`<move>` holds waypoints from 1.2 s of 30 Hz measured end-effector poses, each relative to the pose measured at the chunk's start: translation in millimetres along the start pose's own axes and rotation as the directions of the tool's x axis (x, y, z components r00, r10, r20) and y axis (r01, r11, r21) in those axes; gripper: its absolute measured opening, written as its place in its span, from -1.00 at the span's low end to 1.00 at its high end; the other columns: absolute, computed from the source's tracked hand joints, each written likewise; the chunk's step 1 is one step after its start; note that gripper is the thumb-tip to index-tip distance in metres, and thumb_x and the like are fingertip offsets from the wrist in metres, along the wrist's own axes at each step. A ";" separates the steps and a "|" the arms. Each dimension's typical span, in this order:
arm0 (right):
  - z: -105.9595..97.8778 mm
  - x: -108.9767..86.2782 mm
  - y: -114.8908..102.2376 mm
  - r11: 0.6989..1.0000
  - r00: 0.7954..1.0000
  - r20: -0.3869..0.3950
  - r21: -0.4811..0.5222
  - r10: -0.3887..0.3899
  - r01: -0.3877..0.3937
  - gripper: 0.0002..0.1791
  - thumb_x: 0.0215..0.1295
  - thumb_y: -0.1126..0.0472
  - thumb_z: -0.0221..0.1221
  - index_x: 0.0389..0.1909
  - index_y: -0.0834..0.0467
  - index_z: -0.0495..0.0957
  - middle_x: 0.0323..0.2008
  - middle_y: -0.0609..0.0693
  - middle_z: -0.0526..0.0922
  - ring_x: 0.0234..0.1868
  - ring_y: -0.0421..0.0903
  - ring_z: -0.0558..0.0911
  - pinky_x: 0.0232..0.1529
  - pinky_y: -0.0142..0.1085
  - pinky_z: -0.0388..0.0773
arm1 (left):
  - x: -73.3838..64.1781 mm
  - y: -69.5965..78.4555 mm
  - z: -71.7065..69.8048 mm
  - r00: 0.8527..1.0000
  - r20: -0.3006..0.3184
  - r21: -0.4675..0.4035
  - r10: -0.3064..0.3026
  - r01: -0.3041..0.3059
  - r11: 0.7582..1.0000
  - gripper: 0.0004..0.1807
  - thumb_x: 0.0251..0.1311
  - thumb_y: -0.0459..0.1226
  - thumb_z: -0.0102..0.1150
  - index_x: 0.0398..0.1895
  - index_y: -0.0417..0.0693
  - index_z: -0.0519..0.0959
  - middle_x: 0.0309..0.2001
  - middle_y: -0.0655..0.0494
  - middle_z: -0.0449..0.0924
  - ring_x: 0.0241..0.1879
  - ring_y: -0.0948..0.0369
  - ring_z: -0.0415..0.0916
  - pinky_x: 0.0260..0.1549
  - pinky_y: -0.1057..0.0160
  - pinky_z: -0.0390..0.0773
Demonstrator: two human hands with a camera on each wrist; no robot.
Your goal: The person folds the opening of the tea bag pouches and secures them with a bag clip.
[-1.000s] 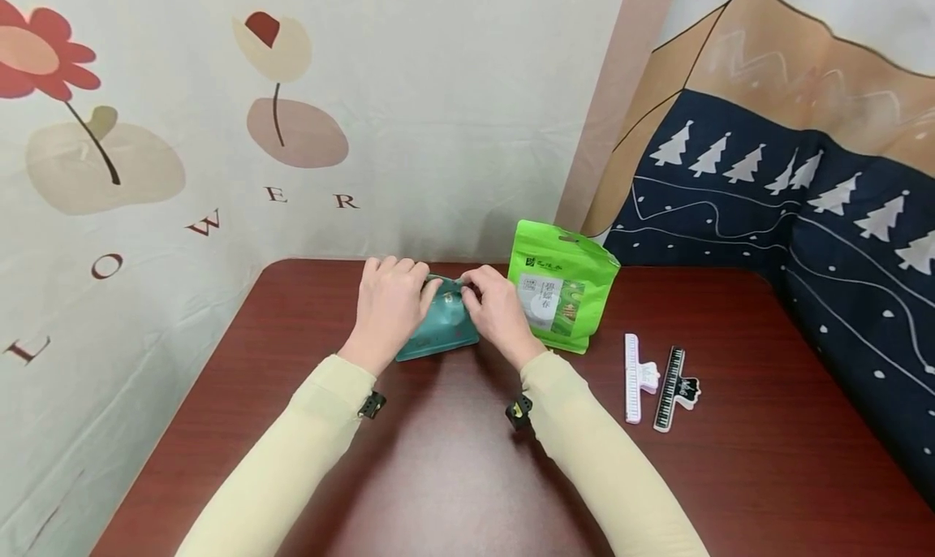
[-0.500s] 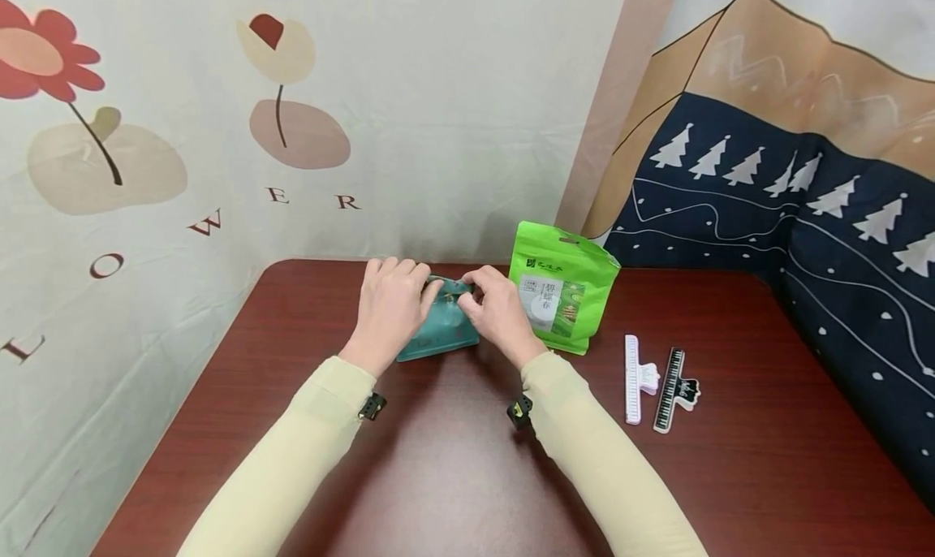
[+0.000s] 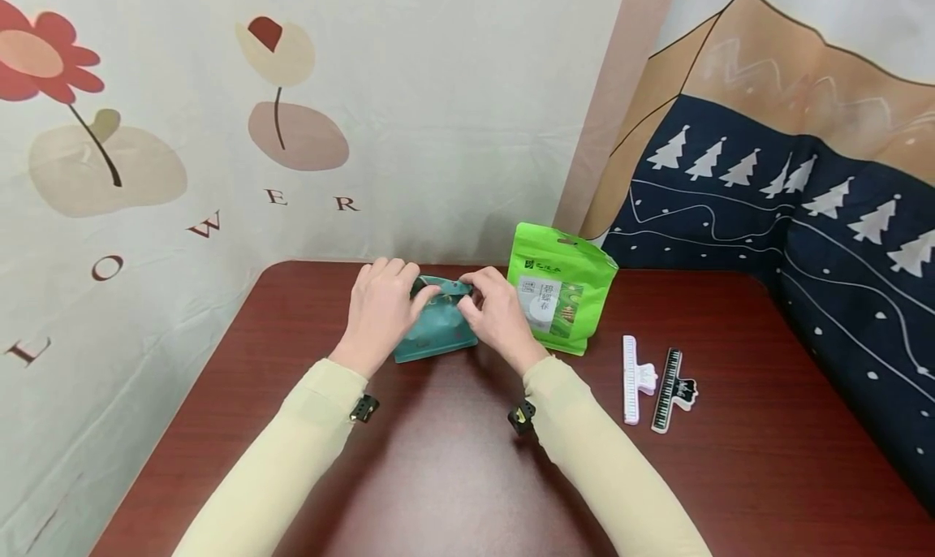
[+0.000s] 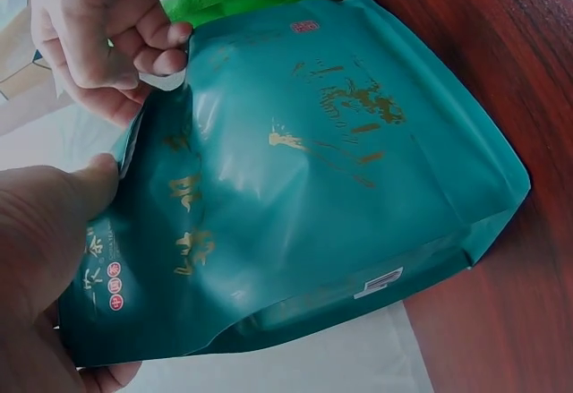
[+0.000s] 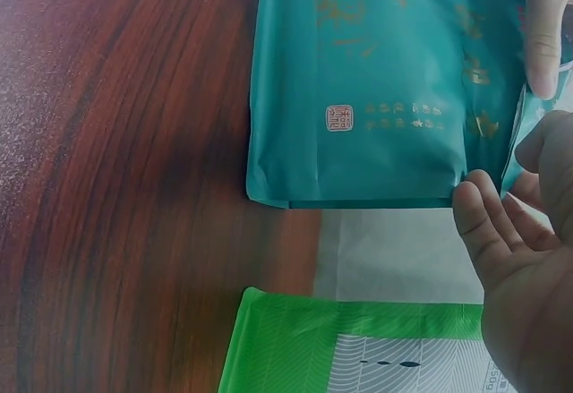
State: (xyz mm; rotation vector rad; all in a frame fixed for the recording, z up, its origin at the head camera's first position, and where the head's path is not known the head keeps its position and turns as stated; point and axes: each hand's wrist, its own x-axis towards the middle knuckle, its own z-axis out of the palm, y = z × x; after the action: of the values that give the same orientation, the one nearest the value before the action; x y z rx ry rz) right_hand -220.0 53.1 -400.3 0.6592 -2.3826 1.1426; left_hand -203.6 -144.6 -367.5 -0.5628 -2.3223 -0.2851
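A teal tea bag with gold lettering stands at the back of the table, its top edge between my two hands. My left hand grips the left end of that edge, the thumb on the near side. At the other end my right hand pinches the edge between thumb and fingers. In the left wrist view the upper part of the teal bag is creased and bent over near the fingers. The right wrist view shows fingers of the right hand behind the bag's top corner.
Right of the hands a bright green tea bag stands upright. A white clip and a black clip, both with piano-key patterns, lie on the dark red table. A printed cloth hangs behind the table.
My left hand has shifted slightly left along the bag's top edge, and more of that edge shows between the hands. The right hand has barely moved; the green bag and clips stay put.
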 end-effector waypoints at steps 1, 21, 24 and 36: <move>0.0 -0.7 0.5 1.000 1.000 -0.003 0.003 -0.003 0.003 -0.65 0.18 0.40 0.13 -0.02 0.30 0.69 -0.19 0.11 0.60 -0.30 -0.06 0.56 -0.26 -0.30 0.53 | -0.1 -0.2 0.4 1.000 0.000 -0.002 0.002 -0.002 1.000 -0.59 0.23 -0.07 0.46 -0.45 -0.20 0.52 -0.51 -0.02 0.46 -0.44 -0.03 0.40 -0.34 0.02 0.44; -22.1 -23.0 5.4 0.995 0.994 0.066 0.042 0.090 -0.093 -0.61 0.23 0.37 0.13 0.07 0.32 0.65 -0.11 0.11 0.60 -0.32 -0.03 0.61 -0.22 -0.25 0.58 | -1.3 -1.8 4.0 0.999 -0.035 -0.020 0.024 -0.025 0.999 -0.61 0.16 -0.12 0.52 -0.47 -0.21 0.53 -0.55 0.00 0.42 -0.48 -0.01 0.38 -0.38 0.03 0.49; -27.7 -27.3 7.4 0.992 0.989 0.093 0.026 0.119 -0.122 -0.61 0.25 0.35 0.13 0.09 0.28 0.65 -0.09 0.11 0.62 -0.29 -0.03 0.61 -0.18 -0.21 0.58 | -1.6 -2.2 5.1 0.999 -0.048 -0.021 0.022 -0.023 1.000 -0.59 0.14 -0.12 0.53 -0.48 -0.21 0.51 -0.56 0.00 0.40 -0.49 0.00 0.37 -0.39 0.04 0.48; -51.1 -46.9 19.4 0.987 0.980 0.118 -0.041 0.159 -0.155 -0.69 0.29 0.31 0.14 0.01 0.23 0.69 -0.09 0.06 0.67 -0.26 -0.06 0.61 -0.15 -0.15 0.58 | -0.5 -0.8 7.1 0.999 -0.045 -0.025 0.009 -0.010 1.000 -0.60 0.16 -0.15 0.52 -0.50 -0.20 0.48 -0.56 0.00 0.38 -0.48 -0.02 0.37 -0.40 0.03 0.46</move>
State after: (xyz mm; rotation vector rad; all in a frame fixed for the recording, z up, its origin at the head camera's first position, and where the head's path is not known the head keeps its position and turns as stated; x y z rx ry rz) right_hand -185.3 115.8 -408.3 0.5518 -2.5890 1.1561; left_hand -207.9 -142.9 -372.9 -0.5744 -2.2750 -0.3202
